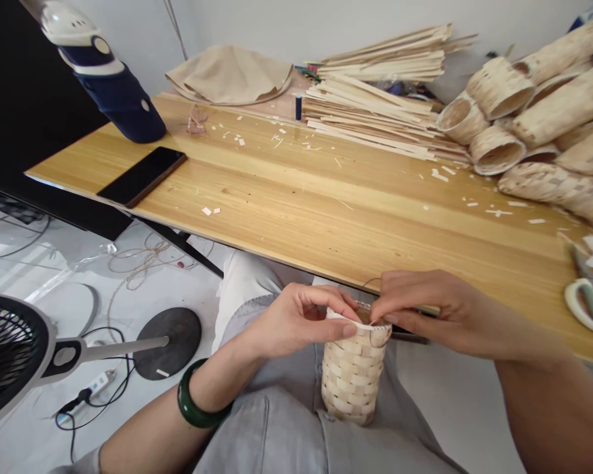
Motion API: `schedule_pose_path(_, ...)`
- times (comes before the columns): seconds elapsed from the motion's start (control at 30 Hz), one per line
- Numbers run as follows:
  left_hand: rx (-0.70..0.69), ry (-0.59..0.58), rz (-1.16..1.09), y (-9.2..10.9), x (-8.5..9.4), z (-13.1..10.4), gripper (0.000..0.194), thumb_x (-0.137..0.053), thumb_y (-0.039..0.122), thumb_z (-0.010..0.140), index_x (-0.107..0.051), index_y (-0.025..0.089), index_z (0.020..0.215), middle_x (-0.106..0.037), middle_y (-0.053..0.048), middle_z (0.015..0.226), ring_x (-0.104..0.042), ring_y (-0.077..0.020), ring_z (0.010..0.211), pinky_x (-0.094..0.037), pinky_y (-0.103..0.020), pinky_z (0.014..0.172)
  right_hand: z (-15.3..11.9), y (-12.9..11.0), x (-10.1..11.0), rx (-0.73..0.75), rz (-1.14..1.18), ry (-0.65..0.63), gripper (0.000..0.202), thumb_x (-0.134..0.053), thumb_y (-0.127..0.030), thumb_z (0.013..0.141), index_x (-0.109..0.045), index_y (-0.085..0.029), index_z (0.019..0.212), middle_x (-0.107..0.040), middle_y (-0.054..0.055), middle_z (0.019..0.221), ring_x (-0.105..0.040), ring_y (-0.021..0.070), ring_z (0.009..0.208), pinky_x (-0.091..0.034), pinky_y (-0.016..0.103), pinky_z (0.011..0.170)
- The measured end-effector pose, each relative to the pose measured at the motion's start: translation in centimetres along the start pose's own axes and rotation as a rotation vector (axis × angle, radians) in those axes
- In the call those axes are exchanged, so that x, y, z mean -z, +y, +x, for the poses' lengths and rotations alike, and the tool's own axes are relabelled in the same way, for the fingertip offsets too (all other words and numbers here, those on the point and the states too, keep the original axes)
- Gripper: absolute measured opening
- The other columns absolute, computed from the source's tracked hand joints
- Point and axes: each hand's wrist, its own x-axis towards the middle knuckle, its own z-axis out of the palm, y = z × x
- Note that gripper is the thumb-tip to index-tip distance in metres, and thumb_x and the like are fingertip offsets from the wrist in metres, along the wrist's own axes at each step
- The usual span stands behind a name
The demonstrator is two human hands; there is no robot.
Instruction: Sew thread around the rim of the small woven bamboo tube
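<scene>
A small cylindrical basket (352, 378) woven from pale wood strips stands in my lap, its opening tilted a little toward the table. My left hand (301, 319) is closed on the left side of its rim, thumb outside and fingers over the edge. At the right side of the rim, my right hand (432, 309) pinches a thin thread (371, 282), which loops up beside the fingers and down over the weave. Slanted stitches run along part of the rim. Whether a needle is between the right fingertips is hidden.
On the table (277, 197) lie a phone (143, 176), a blue bottle (121, 99), a thread spool (298, 108), wood strips (375, 112), woven tubes (499, 148), scissors (590, 306) and scraps. A fan (14, 355) and cables are at the left.
</scene>
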Motion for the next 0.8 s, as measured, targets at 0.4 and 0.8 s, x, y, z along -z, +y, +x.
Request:
schedule_pose_path(0.4,0.027,0.009,-0.027,-0.7,0.3,0.6,0.017,-0.082,0.032,0.073,-0.076,0.016,0.076,-0.072,-0.007,0.089,-0.063,-0.0181,0.087,-0.051,-0.029,0.08,1.7,0.0,0.6,-0.161,0.054,-0.086,0.017,-0.059,-0.032,0.093,-0.073,-0.021,0.091,-0.071,0.001,0.086,-0.063,0.0137,0.075,-0.046,0.025,0.066)
schedule_pose_path(0.8,0.021,0.076,-0.117,-1.1,0.3,0.8,0.013,-0.083,0.027,0.073,-0.077,0.016,0.075,-0.071,-0.004,0.082,-0.062,-0.0148,0.081,-0.047,-0.027,0.077,1.9,0.1,0.8,-0.218,-0.001,0.041,0.023,-0.059,-0.037,0.093,-0.072,-0.021,0.104,-0.072,0.002,0.085,-0.063,0.0144,0.073,-0.049,0.025,0.065)
